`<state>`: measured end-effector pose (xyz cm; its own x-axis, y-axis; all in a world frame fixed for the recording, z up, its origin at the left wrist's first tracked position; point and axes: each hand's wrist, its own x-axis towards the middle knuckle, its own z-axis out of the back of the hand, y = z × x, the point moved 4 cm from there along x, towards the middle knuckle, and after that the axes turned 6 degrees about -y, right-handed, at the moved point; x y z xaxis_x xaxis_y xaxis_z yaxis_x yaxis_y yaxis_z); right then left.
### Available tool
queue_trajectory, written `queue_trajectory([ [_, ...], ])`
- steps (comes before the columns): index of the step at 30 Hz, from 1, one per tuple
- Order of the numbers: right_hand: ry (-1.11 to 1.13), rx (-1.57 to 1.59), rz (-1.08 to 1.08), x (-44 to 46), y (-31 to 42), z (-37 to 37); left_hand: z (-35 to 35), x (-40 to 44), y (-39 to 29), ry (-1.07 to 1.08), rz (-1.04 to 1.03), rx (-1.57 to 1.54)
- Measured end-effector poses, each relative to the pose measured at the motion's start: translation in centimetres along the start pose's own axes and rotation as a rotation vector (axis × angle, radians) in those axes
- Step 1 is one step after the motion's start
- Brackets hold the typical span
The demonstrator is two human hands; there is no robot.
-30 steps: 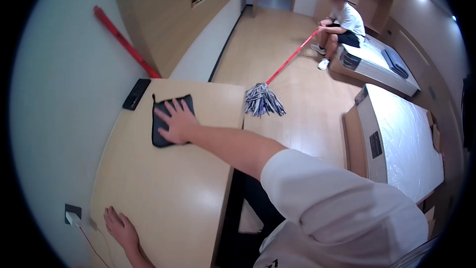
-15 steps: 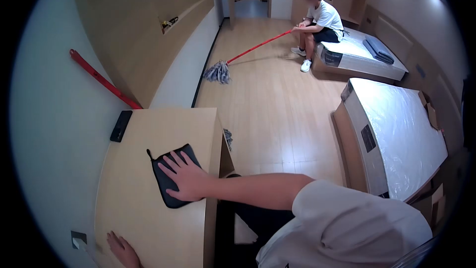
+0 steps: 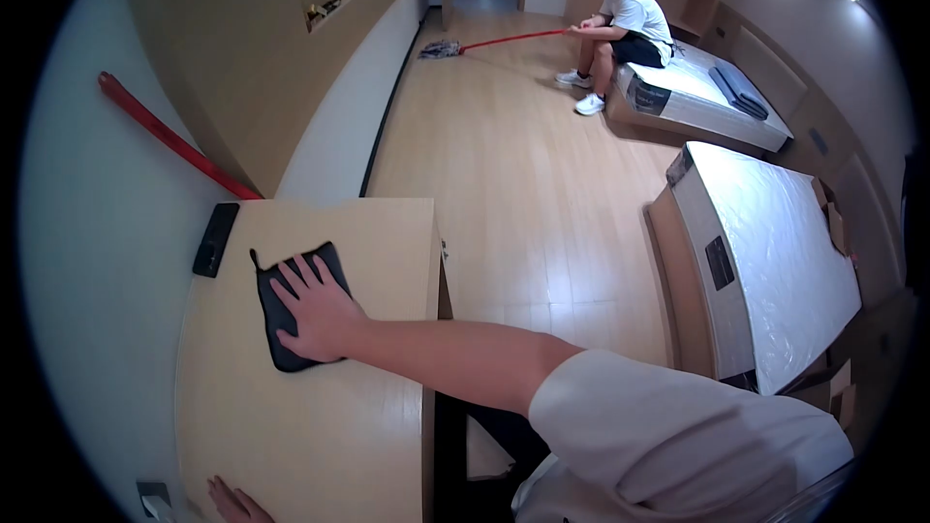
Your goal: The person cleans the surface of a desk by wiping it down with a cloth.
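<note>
My right hand (image 3: 320, 308) lies flat, fingers spread, on a dark grey cloth (image 3: 279, 334) with black edging and a small loop at one corner. The cloth rests on a light wooden cabinet top (image 3: 291, 426); the hand covers much of it. At the bottom left, my left hand (image 3: 237, 502) is only partly in the picture, its visible fingers stretched out at the cabinet top and apart from the cloth.
A black oblong object (image 3: 215, 239) sits by the wall behind the cloth. Beyond it leans a red pole (image 3: 174, 136). A person (image 3: 635, 15) sits on the far bed holding a red-handled mop (image 3: 441, 49). A plastic-wrapped mattress (image 3: 775, 261) lies at right.
My right hand has moved left and farther from me, and the cloth has shifted with it. The seated person's mop head has moved farther away along the floor. The view has shifted slightly.
</note>
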<state>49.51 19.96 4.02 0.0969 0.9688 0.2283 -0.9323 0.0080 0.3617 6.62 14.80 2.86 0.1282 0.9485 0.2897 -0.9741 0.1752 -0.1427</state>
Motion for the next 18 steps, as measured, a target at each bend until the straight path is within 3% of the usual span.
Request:
queue_trajectory([
  [10,0.012,-0.078,-0.112,9.9,-0.6,-2.2,0.5,-0.2,-0.4,-0.058,-0.058,0.063],
  [18,-0.027,-0.073,-0.147,14.0,-1.3,-3.4,0.5,-0.7,-0.2,-0.256,-0.327,0.157],
])
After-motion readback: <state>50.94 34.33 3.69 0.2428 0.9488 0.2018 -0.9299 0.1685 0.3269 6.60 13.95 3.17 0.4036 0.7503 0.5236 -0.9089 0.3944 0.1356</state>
